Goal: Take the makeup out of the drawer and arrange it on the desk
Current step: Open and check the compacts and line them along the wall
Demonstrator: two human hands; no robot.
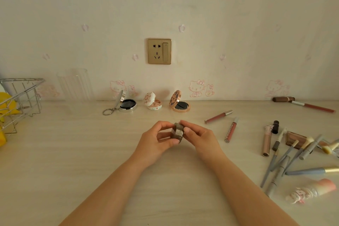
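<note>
Above the middle of the desk (73,152), both my hands hold a small grey compact (177,132). My left hand (157,139) grips it from the left with thumb and fingers. My right hand (198,135) pinches its top edge from the right. Three open compacts stand in a row by the wall: a silver one with a key ring (126,103), a white flowered one (153,103) and a rose-gold one (180,104). Two lip gloss tubes (219,116) (231,130) lie to the right of my hands.
Several brushes (286,158), pencils, a gold tube (266,141), a dark lipstick (275,126) and a pink tube (311,190) lie scattered at the right. A wire basket (20,97) with yellow items stands far left, a clear glass (75,86) beside it. A wall socket (159,51) is behind.
</note>
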